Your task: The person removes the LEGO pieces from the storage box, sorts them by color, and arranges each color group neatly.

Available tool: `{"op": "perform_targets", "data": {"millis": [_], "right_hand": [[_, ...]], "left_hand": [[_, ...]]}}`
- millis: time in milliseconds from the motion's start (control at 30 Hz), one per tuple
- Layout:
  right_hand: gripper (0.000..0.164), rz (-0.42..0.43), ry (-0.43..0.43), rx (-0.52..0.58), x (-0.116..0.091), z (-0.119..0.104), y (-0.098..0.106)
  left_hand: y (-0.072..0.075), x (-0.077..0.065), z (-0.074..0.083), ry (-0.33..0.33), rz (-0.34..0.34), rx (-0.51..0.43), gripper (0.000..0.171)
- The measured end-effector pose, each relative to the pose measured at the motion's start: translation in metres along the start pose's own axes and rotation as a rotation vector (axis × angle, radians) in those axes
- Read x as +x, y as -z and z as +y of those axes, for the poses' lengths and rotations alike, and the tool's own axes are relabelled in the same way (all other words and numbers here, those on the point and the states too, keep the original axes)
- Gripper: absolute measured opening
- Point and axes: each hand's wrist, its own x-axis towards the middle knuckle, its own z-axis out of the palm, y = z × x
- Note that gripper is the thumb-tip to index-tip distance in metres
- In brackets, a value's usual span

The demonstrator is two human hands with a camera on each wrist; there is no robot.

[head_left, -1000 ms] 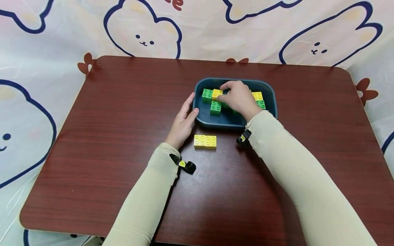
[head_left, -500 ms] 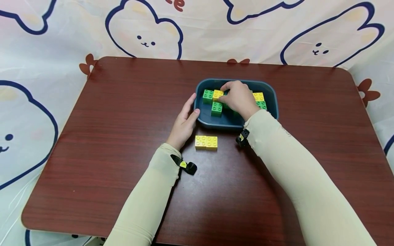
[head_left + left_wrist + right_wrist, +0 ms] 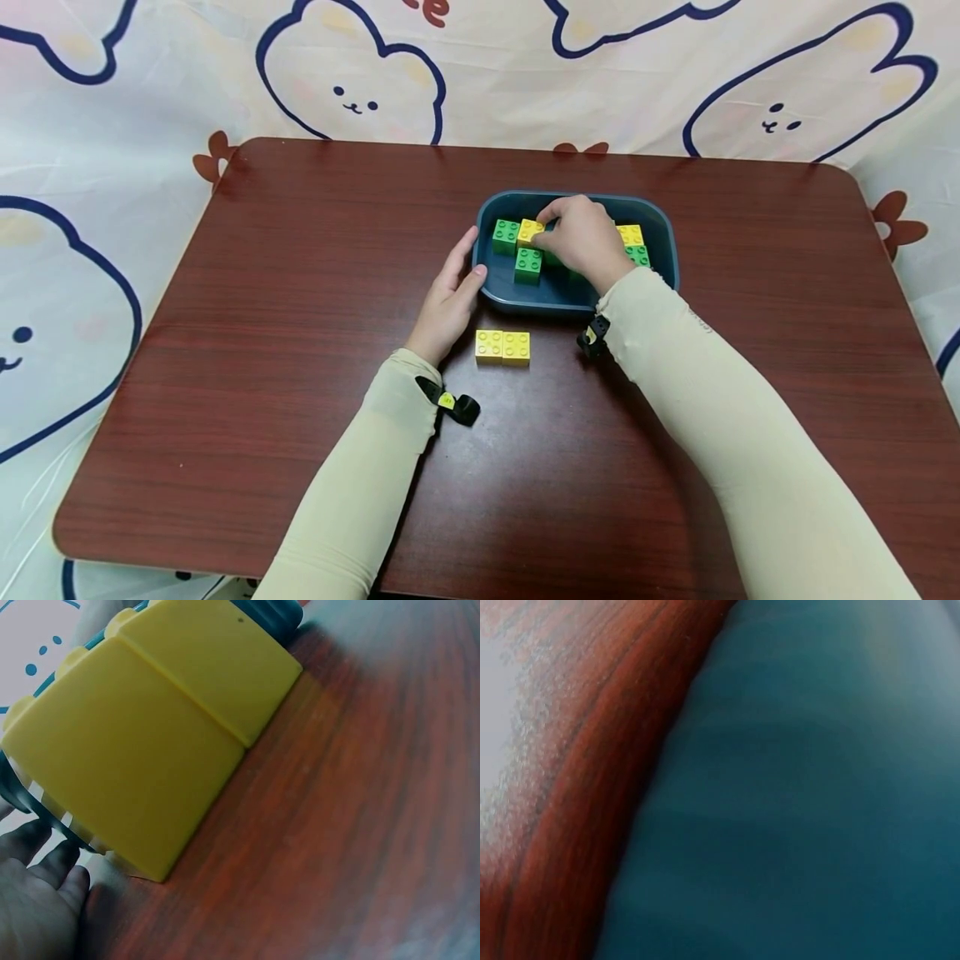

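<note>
Though cropped, red lettering "e" (image 3: 435,13) beyond hands (image 3: 446,307) (image 3: 587,242): left spread against tray (image 3: 534,306), right pinching yellow brick (image 3: 528,232).

The tray (image 3: 555,307) is coloured dark blue; green bricks (image 3: 528,271) and yellow bricks (image 3: 489,347) are seen. The bench (image 3: 262,375) is streaked with darker grain over red-brown. The pale backdrop (image 3: 487,100) is printed with navy-outlined animals (image 3: 352,75) and brown flowers (image 3: 909,231). Cream sleeves (image 3: 352,467) are worn.

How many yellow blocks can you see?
4: two yellow blocks side by side on the table; in the tray, one yellow block touching the right hand, another yellow block further right. The hand may hide more.
</note>
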Motion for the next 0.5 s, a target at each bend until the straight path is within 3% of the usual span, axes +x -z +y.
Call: {"op": "perform_targets", "data": {"millis": [200, 500], "right_hand": [[0.055, -0.049, -0.024, -0.079, 0.0022, -0.0021, 0.0012], [0.051, -0.039, -0.008, -0.089, 0.0007, -0.0032, 0.0018]], "left_hand": [[-0.0006, -0.0002, 0.0007, 0.006, 0.002, 0.007, 0.056], [0.0003, -0.0021, -0.0027, -0.03, 0.003, 0.009, 0.054]]}}
